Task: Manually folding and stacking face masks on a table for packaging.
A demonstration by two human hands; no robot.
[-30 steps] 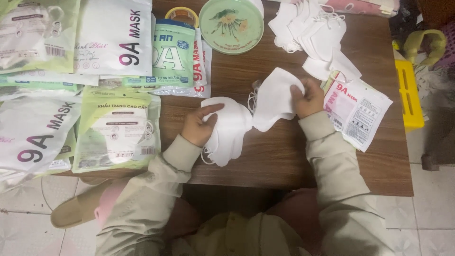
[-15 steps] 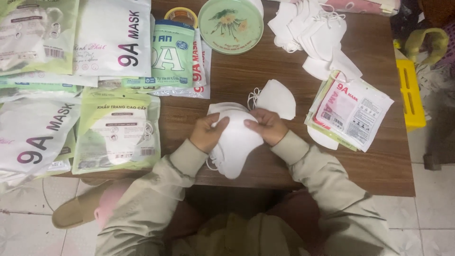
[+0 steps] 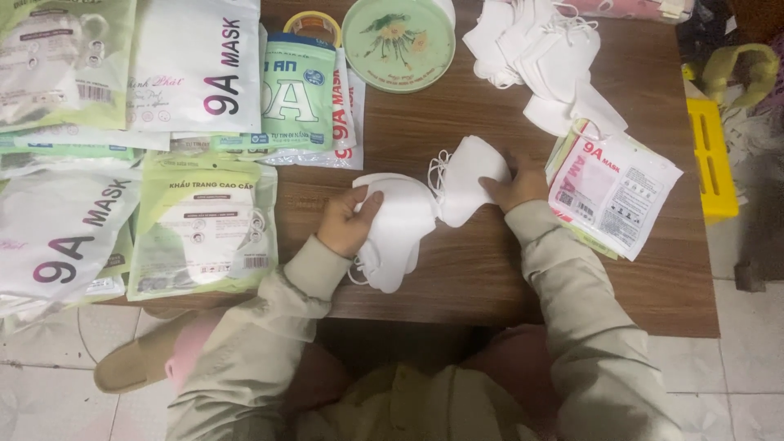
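At the bottom of the frame two beige sleeves reach up over the near edge of the brown wooden tabletop (image 3: 490, 278). Just left of centre, the left hand (image 3: 347, 222) is clasped around a stack of white face masks (image 3: 396, 233), thumb on top, the stack lying on the wood. Right of centre, the right hand (image 3: 516, 188) presses its fingers on a single white mask (image 3: 469, 178), which touches the stack's upper right edge. Just right of that hand lies a small pile of flat mask packets (image 3: 621, 192). At the left side sit many larger green and white mask packages (image 3: 204, 224). Farther up, a round green tin lid (image 3: 398, 41) lies at top centre, and a loose heap of white masks (image 3: 547, 57) at upper right.
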